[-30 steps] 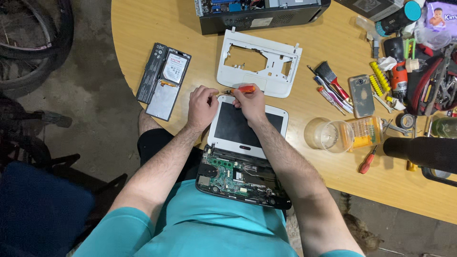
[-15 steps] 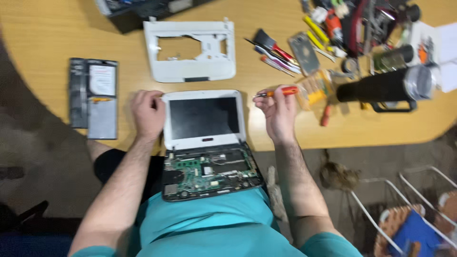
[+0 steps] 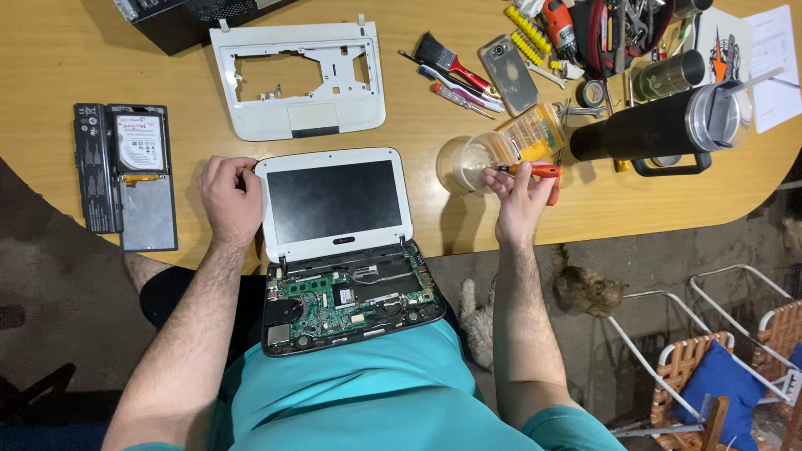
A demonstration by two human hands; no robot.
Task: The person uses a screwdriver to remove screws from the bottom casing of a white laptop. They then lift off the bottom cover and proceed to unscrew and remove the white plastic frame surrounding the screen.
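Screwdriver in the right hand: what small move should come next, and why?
Probably tip whatever the right hand carries into the clear plastic cup. The orange-handled screwdriver is held right beside the cup's mouth, away from the open laptop, which the left hand steadies at the screen's edge. No screw is visible.

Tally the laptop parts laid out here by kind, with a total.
Opened white laptop with exposed circuit board: 1
White plastic palmrest frame: 1
Black oblong battery pack: 1
Silver hard drive: 1
Grey metal cover plate: 1
Total: 5
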